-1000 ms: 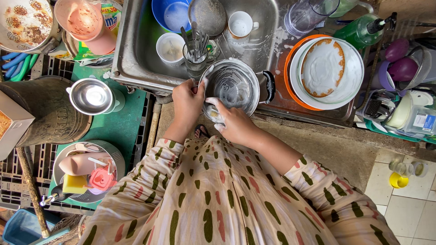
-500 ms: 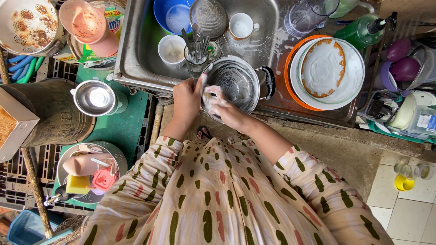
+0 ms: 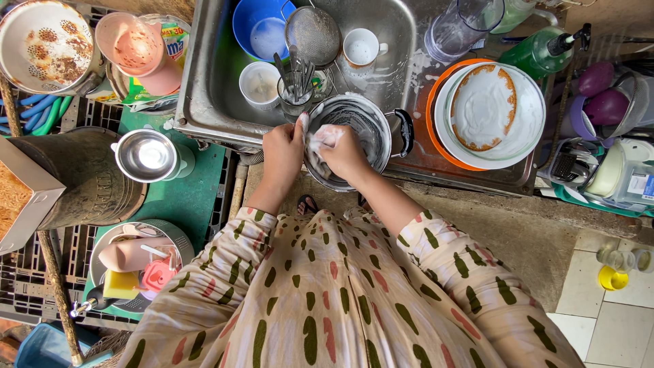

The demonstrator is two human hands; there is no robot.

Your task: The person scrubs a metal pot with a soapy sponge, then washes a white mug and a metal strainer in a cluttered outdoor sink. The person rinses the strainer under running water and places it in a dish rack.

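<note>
A steel pot (image 3: 364, 126) with a black side handle rests tilted on the front rim of the steel sink (image 3: 204, 88). My left hand (image 3: 283, 148) grips the pot's near-left rim. My right hand (image 3: 343, 151) is closed on a soapy white sponge (image 3: 322, 140) pressed against the pot's inside wall. Suds cover the fingers and the sponge.
In the sink stand a blue bowl (image 3: 262, 27), a strainer (image 3: 312, 34), two white cups (image 3: 360, 48) and a glass of cutlery (image 3: 296, 92). Soapy stacked plates (image 3: 490, 112) lie to the right, a green soap bottle (image 3: 541, 51) behind. A small steel pot (image 3: 146, 155) sits left.
The pot has shifted slightly left and turned in my left hand. My right hand with the sponge moved from the rim to deeper inside the pot.
</note>
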